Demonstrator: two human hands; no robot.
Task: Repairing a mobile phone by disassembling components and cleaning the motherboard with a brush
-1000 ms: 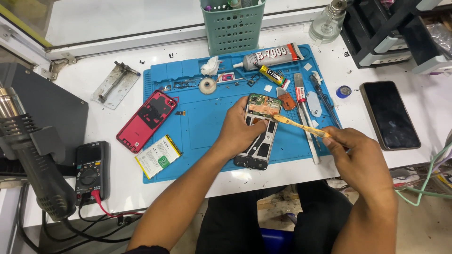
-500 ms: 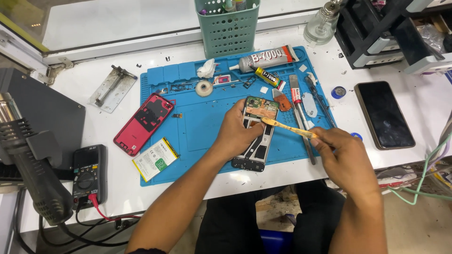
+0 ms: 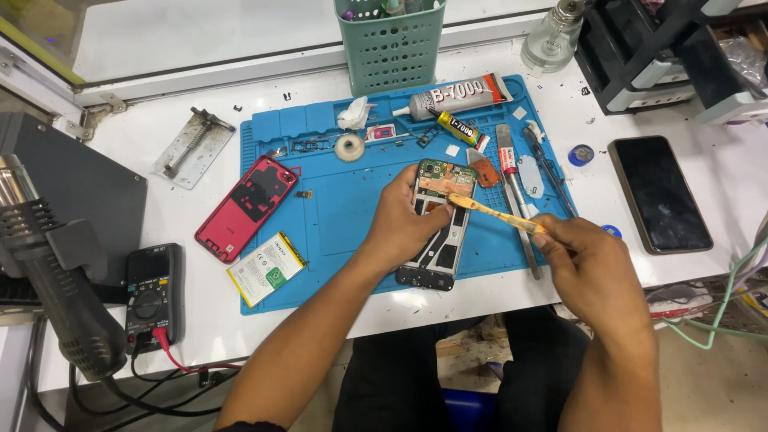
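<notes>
An opened phone body [image 3: 442, 220] with bare circuit board lies on the blue repair mat [image 3: 344, 208]. My left hand [image 3: 404, 216] rests on its left side and pins it down. My right hand [image 3: 588, 264] grips a yellow brush [image 3: 492, 210] by the handle, and the brush head lies over the upper part of the phone's board. A red back cover [image 3: 248, 206] and a flat battery [image 3: 266, 269] lie at the mat's left edge.
A glue tube [image 3: 456, 98], tweezers and small tools [image 3: 520, 172] lie on the mat's right. A dark phone [image 3: 659, 192] sits further right. A green basket [image 3: 392, 44] stands behind. A multimeter [image 3: 150, 294] and hot-air gun [image 3: 56, 280] are at left.
The brush head has shifted slightly over the phone's upper board. My left hand still holds the phone in place. The view has drifted a little.
</notes>
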